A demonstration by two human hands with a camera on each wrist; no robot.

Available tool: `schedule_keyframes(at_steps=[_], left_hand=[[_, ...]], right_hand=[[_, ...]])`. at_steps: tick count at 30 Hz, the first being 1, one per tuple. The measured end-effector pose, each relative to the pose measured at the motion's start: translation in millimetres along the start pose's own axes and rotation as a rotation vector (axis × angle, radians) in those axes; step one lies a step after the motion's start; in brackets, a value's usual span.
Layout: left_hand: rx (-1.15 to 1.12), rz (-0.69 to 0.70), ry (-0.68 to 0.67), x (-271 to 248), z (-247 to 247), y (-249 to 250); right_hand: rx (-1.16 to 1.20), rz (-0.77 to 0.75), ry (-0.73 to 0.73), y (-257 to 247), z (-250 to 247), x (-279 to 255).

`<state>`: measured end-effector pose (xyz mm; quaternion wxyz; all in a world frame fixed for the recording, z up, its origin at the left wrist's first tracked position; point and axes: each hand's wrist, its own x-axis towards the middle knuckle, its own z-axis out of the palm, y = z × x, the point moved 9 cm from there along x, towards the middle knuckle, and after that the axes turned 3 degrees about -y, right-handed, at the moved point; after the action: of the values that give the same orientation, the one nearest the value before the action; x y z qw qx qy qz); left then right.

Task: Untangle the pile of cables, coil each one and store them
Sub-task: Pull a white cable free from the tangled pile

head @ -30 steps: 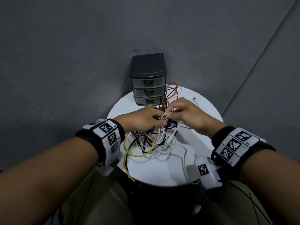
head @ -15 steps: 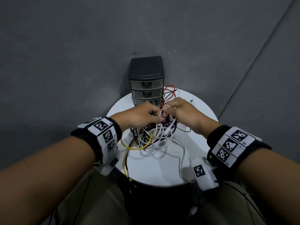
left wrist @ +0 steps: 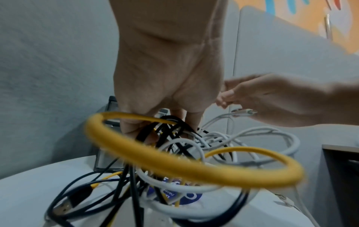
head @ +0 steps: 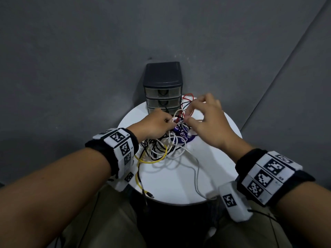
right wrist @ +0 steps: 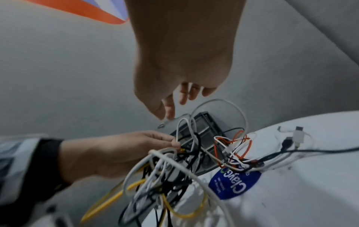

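The pile of cables (head: 166,140) lay in a knot on the round white table (head: 179,185), just near of the dark drawer unit (head: 162,86) at the far edge, probably the intended store. The left hand (head: 155,124) had its fingers curled into the top of the knot, gripping several strands, seemingly to anchor it. The right hand (head: 206,120) pinched the end of a white cable (right wrist: 219,104) between thumb and forefinger, other fingers spread, likely to draw it free. A yellow cable (left wrist: 174,165) looped near the left wrist.
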<state>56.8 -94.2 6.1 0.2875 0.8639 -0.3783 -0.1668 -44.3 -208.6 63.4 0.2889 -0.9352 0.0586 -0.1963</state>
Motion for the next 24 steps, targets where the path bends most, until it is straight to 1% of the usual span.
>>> schedule_keyframes(at_steps=[1, 2, 4, 5, 6, 7, 11, 14, 17, 20, 22, 24], left_hand=[[-0.008, -0.020, 0.010, 0, 0, -2], [-0.014, -0.040, 0.019, 1, -1, -4], [-0.001, -0.083, 0.029, 1, -2, -5], [0.010, -0.101, 0.031, 1, -2, -5], [0.019, -0.114, 0.030, 2, -2, -6], [0.032, -0.124, 0.029, 2, -3, -5], [0.095, -0.160, 0.020, 4, -2, -7], [0.131, -0.180, 0.010, 4, 1, -8], [0.140, -0.185, 0.000, 4, 3, -7], [0.139, -0.174, -0.027, 4, 4, -3], [0.157, -0.155, -0.035, 4, 5, 0], [0.171, -0.131, -0.046, 4, 6, 1]], right_hand=[[-0.051, -0.091, -0.040, -12, 1, -4], [-0.076, -0.155, -0.114, -20, 6, -9], [-0.147, -0.188, -0.339, -25, 25, -17], [-0.248, -0.202, -0.449, -24, 38, -23], [-0.363, -0.220, -0.522, -21, 47, -28], [-0.436, -0.231, -0.553, -19, 52, -31], [-0.429, -0.243, -0.484, -23, 48, -29], [-0.467, -0.259, -0.451, -37, 46, -28], [-0.587, -0.306, -0.423, -53, 50, -33], [-0.698, -0.319, -0.466, -61, 63, -37], [-0.719, -0.290, -0.487, -57, 71, -35], [-0.684, -0.239, -0.493, -49, 76, -33]])
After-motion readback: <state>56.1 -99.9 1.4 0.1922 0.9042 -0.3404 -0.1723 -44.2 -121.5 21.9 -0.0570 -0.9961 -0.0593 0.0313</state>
